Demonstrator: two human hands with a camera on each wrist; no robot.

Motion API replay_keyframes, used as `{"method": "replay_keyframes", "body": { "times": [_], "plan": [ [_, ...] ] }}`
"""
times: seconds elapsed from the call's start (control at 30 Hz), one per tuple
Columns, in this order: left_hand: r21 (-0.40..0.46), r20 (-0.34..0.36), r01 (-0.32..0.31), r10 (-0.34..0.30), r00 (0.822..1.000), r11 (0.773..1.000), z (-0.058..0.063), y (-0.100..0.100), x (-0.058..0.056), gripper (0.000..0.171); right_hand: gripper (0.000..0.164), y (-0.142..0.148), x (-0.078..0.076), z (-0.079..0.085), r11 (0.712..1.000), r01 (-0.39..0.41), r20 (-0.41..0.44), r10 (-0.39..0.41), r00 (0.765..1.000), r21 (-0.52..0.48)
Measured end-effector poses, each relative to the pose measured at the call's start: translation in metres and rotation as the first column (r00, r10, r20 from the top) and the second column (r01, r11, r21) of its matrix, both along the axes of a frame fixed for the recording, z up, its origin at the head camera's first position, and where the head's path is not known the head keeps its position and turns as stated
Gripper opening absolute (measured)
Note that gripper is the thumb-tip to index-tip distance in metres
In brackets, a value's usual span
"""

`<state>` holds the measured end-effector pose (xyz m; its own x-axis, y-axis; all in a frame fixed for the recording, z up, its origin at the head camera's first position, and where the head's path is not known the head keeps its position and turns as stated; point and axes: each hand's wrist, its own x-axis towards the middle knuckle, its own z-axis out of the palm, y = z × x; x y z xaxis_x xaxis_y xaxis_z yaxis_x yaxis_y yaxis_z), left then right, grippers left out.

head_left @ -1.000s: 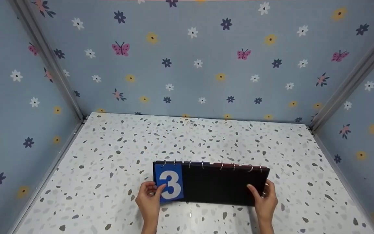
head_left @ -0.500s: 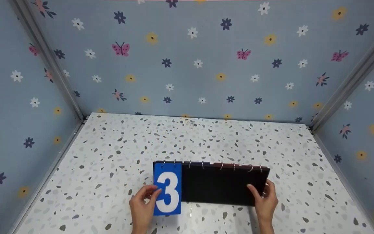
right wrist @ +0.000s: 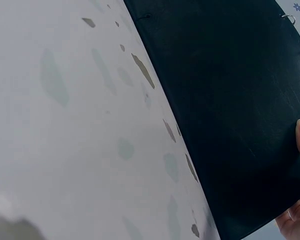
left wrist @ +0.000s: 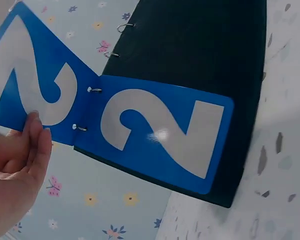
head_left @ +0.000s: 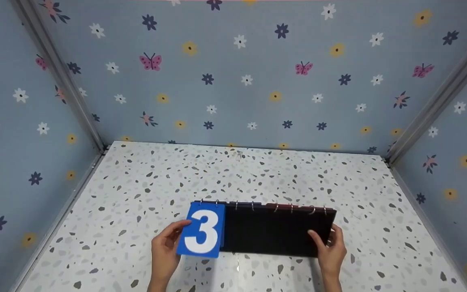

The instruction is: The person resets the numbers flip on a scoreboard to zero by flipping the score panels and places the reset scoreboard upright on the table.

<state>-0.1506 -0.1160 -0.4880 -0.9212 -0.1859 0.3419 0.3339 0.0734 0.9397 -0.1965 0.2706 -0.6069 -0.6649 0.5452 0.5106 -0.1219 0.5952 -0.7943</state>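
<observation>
A black flip scoreboard with metal rings along its top edge is held tilted over the speckled table. At its left end hangs a blue number card showing a white 3 in the head view. My left hand pinches that card by its left edge and holds it off the board. In the left wrist view, the lifted card shows a 2 on the side seen there, and another blue card with a 2 lies against the board. My right hand grips the board's right end, thumb in front, fingers mostly hidden behind.
The speckled white tabletop spreads behind and around the board. Blue flowered panels enclose it at the back and both sides, with grey metal posts at the corners.
My left hand has moved left and swung the blue card out from the board, so it now slants to the left. The right hand and the board have stayed almost still.
</observation>
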Motion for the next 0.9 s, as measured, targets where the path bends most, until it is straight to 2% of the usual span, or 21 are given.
{"method": "replay_keyframes", "body": {
  "times": [0.1,0.17,0.3,0.4,0.5,0.67,0.9],
  "plan": [
    [-0.063,-0.087,-0.036,0.030,0.996,0.997,0.008,0.000,-0.005,0.029,0.047,-0.001,0.001,0.003,1.000,-0.010,-0.008,0.010,1.000,-0.013],
    [-0.099,-0.159,-0.084,0.068,0.985,0.992,0.015,0.000,-0.010,0.029,0.047,0.000,0.001,0.002,1.000,-0.009,-0.010,0.009,1.000,-0.007],
    [-0.123,-0.310,-0.171,0.126,0.942,0.978,0.025,0.001,-0.027,0.026,0.047,0.002,-0.001,-0.001,1.000,-0.015,-0.022,0.015,1.000,-0.003],
    [-0.125,-0.374,-0.197,0.138,0.917,0.972,0.027,0.001,-0.042,0.023,0.048,0.003,-0.002,-0.005,1.000,-0.028,-0.033,0.027,0.999,-0.012],
    [-0.133,-0.400,-0.213,0.144,0.905,0.968,0.033,0.003,-0.055,0.017,0.049,0.004,-0.003,-0.007,0.999,-0.032,-0.039,0.032,0.999,-0.013],
    [-0.158,-0.411,-0.250,0.167,0.896,0.955,0.039,0.007,-0.074,0.011,0.049,0.002,-0.002,-0.003,1.000,-0.019,-0.031,0.020,0.999,0.012],
    [-0.209,-0.426,-0.300,0.190,0.885,0.931,0.039,0.013,-0.103,0.009,0.047,-0.002,0.002,0.007,1.000,-0.019,-0.014,0.019,1.000,-0.003]
  ]
}}
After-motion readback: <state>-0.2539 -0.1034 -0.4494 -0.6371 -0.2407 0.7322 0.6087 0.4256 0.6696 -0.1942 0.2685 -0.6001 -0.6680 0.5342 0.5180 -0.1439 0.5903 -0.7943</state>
